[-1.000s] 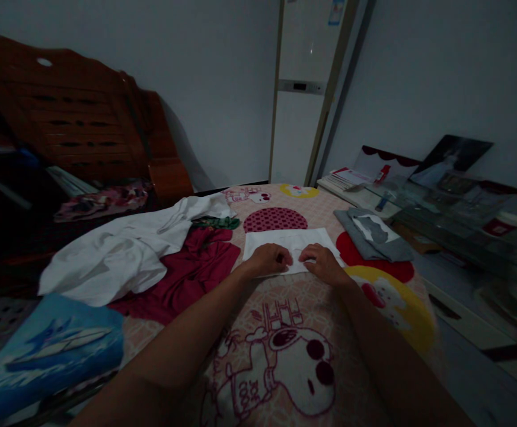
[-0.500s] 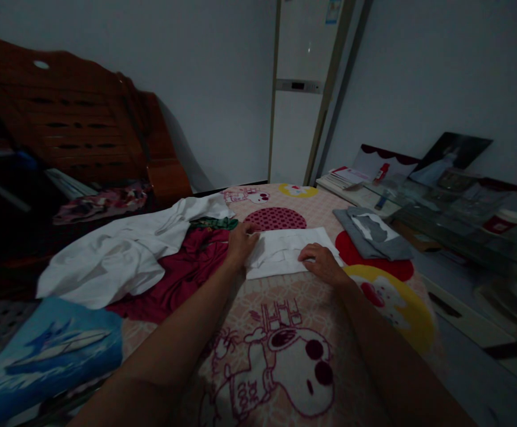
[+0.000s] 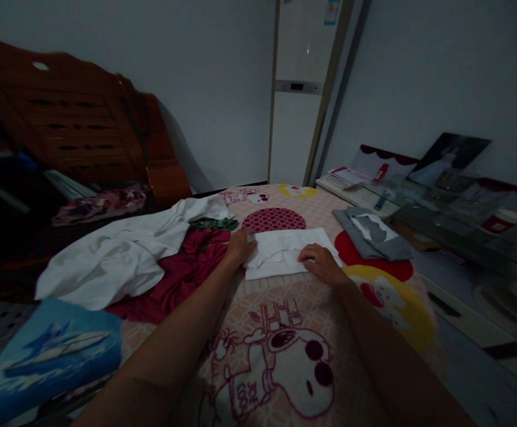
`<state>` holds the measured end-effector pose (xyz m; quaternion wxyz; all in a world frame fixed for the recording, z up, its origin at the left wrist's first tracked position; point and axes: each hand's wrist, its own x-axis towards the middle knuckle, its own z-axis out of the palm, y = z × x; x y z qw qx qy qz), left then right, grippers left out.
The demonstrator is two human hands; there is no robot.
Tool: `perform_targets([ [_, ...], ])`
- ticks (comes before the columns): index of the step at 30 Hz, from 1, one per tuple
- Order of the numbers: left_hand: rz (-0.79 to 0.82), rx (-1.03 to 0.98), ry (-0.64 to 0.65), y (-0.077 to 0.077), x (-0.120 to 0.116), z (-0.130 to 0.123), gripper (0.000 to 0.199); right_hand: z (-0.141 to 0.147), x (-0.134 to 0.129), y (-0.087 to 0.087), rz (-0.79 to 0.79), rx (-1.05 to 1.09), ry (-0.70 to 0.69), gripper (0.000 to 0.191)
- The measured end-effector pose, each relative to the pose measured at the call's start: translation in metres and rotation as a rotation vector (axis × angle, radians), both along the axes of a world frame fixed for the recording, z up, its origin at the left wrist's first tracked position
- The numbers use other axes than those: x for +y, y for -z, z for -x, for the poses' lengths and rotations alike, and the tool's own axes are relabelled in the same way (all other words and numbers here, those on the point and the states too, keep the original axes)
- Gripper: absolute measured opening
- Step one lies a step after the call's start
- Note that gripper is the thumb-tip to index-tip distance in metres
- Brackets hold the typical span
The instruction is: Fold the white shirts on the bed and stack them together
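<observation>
The white folded cloth [image 3: 276, 271] lies flat in the middle of the patterned cover [image 3: 258, 299], between the two hands, and small creases run over its upper layer. The left hand [image 3: 241, 246] is at the left edge of this cloth, toward the far corner, with its fingertips touching the fabric; whether they pinch it or only press it, I cannot tell. The right hand [image 3: 321, 262] rests upon the right part of the same cloth, its fingers bent inward (the palm side is hidden, so I cannot say if some fabric is gripped).

To the left, just beside the left hand, a dark red garment [image 3: 187, 276] lies in loose folds, with a small green cloth [image 3: 214, 223] at its far end. Farther left there is a big white garment [image 3: 102, 258], crumpled, and nearer than this one, a blue printed item [image 3: 58, 356]. To the right, on the far side of the right hand, a grey folded garment [image 3: 372, 244] lies apart from the white folded cloth. A wooden chair [image 3: 76, 127] stands at the far left.
</observation>
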<state>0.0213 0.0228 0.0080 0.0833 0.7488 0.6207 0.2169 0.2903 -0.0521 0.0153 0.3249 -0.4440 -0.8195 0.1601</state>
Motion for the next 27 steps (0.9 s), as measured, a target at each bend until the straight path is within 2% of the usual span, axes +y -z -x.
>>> perform_targets([
  [27, 0.007, 0.026, 0.037, 0.0028, 0.0003, 0.0008, 0.04, -0.0014, 0.0032, 0.0038, -0.007, -0.001, 0.0, 0.021],
])
